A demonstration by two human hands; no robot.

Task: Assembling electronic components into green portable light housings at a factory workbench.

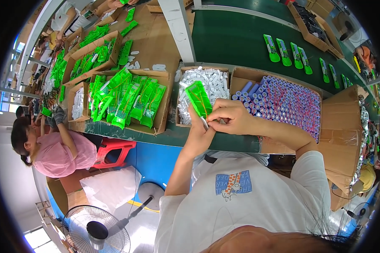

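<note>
At left, heaped in a cardboard box (164, 90): loose green shells (128, 99). Then, in front of a boxful of small white pieces (217, 78), a green case (196, 96), tilted, lower end toward the body. Held there by the left hand (198, 135), thumb and fingers closed on the lower end. Probably light, thin-walled, fairly stiff, smooth enough to slip a little; best taken by the long sides, without squeezing the middle.

Just beside, at the same end, the right hand (234, 118), fingertips drawn together, apparently pinching a thin orange wire (202, 101); cannot tell whether gripping the case edge as well. Wire likely soft and fragile: guide gently, never tug.

Farther right, packed in another box, purple batteries (278, 99), hard and likely heavy for their size. Beyond, on the dark green bench (232, 40), laid in a row, filled cases (283, 52).
</note>
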